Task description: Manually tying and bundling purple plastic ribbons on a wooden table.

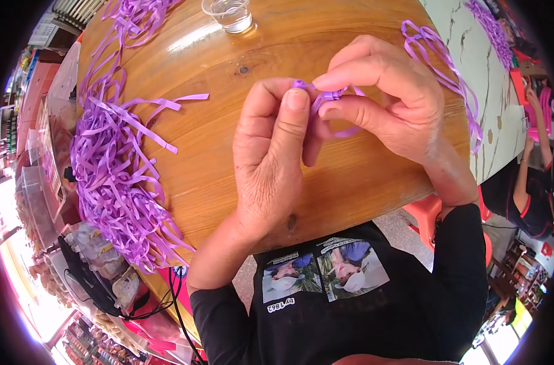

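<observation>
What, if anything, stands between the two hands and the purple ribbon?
Nothing visible: the left hand and right hand both pinch ribbon. The cup stands beyond them, out of the way.

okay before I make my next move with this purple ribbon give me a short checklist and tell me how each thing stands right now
1. Left hand gripping the purple ribbon: ok, pinched with a bit showing above the thumb.
2. Right hand on the same ribbon: ok, held between thumb and index finger.
3. Ribbon fold snug: cannot tell, the fingers cover much of it.
4. Clear cup out of the way: ok, beyond both hands on the wooden table.
5. Loose ribbon pile apart from the left hand: ok, it lies off to the left.
</observation>
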The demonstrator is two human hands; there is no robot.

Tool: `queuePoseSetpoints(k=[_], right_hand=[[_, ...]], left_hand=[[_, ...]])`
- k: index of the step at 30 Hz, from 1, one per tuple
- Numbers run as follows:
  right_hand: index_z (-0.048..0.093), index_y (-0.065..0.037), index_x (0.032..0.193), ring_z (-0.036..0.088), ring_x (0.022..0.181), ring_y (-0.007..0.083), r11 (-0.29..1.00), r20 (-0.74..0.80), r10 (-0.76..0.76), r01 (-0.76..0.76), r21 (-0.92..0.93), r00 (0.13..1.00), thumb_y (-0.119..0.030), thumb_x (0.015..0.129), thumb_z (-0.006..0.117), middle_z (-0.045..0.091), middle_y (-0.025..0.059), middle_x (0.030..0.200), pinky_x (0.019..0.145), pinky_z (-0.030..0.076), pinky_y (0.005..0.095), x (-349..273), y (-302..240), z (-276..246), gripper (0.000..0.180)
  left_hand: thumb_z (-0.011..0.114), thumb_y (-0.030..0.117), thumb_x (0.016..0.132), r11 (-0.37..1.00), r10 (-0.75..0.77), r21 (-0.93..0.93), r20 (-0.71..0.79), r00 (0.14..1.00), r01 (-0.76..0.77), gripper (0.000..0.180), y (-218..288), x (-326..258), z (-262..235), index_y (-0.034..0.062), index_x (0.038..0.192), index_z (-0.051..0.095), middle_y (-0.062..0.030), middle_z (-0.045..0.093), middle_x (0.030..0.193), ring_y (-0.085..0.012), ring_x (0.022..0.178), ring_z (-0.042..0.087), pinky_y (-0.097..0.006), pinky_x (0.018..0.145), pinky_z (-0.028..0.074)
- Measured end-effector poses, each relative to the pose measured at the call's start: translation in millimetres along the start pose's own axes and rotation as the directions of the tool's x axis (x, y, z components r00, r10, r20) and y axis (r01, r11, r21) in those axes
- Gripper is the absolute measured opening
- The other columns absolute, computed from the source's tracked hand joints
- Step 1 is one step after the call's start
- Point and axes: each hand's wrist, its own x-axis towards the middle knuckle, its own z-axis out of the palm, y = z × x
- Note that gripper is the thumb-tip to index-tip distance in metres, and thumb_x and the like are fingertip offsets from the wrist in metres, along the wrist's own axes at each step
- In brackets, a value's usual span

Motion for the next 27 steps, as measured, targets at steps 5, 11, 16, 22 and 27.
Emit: queuePoseSetpoints(k=[5, 11, 16, 22, 27], right_hand=[[0.063, 0.002, 0.095, 0.057, 0.079, 0.0172, 0.984, -0.009, 0.094, -0.092, 0.15, 0.996, 0.005, 0.069, 0.07, 0.059, 0.0097, 0.087, 0.067, 0.046, 0.0254, -6.9, 4.6, 4.1, 0.027], [0.062, 0.004, 0.096, 0.059, 0.083, 0.0182, 0.973, 0.016, 0.103, -0.104, 0.204, 0.995, 0.005, 0.072, 0.069, 0.061, 0.0122, 0.092, 0.07, 0.048, 0.0261, -7.8, 4.4, 2.8, 0.025], [0.063, 0.002, 0.098, 0.06, 0.082, 0.0197, 0.993, 0.032, 0.017, -0.02, 0.112, 0.999, 0.0, 0.07, 0.071, 0.063, 0.0113, 0.091, 0.07, 0.048, 0.0273, -7.2, 9.2, 4.5, 0.029], [0.065, 0.001, 0.093, 0.06, 0.072, 0.0204, 1.0, 0.016, -0.007, 0.007, 0.007, 1.0, -0.001, 0.069, 0.073, 0.064, 0.0103, 0.084, 0.063, 0.047, 0.0282, -9.3, 6.6, 11.8, 0.025], [0.064, 0.001, 0.087, 0.059, 0.068, 0.0205, 0.996, 0.018, -0.053, 0.054, -0.076, 0.998, -0.001, 0.066, 0.075, 0.063, 0.0099, 0.078, 0.059, 0.045, 0.0283, -10.0, 5.0, 10.6, 0.023]], left_hand=[[0.048, 0.019, 0.096, 0.999, -0.046, -0.028, 0.002, 0.999, 0.046, 0.018, 3.5, -4.7, 7.3, 0.0027, 0.092, 0.055, 0.0008, 0.058, 0.084, -0.0004, 0.072, 0.046, -0.015, 0.059, 0.037], [0.05, 0.019, 0.095, 0.985, -0.096, -0.14, 0.027, 0.995, 0.099, 0.016, 1.0, -6.1, -1.7, 0.0041, 0.091, 0.056, 0.0007, 0.058, 0.084, -0.0019, 0.071, 0.049, -0.014, 0.058, 0.04], [0.051, 0.019, 0.094, 0.969, -0.149, -0.201, -0.022, 0.989, 0.141, 0.016, 2.7, -4.8, 2.1, 0.0042, 0.09, 0.055, 0.0002, 0.057, 0.081, -0.0029, 0.07, 0.051, -0.018, 0.059, 0.049], [0.051, 0.017, 0.094, 0.975, -0.095, -0.203, -0.02, 0.995, 0.089, 0.014, -5.3, -7.4, -3.5, 0.0043, 0.088, 0.054, -0.0015, 0.058, 0.085, -0.0058, 0.075, 0.055, -0.024, 0.065, 0.056], [0.052, 0.013, 0.093, 0.999, 0.024, -0.024, -0.042, 0.999, -0.025, 0.012, -8.2, -9.5, -4.7, 0.0036, 0.086, 0.054, -0.0011, 0.059, 0.083, -0.0052, 0.077, 0.054, -0.022, 0.066, 0.053]])
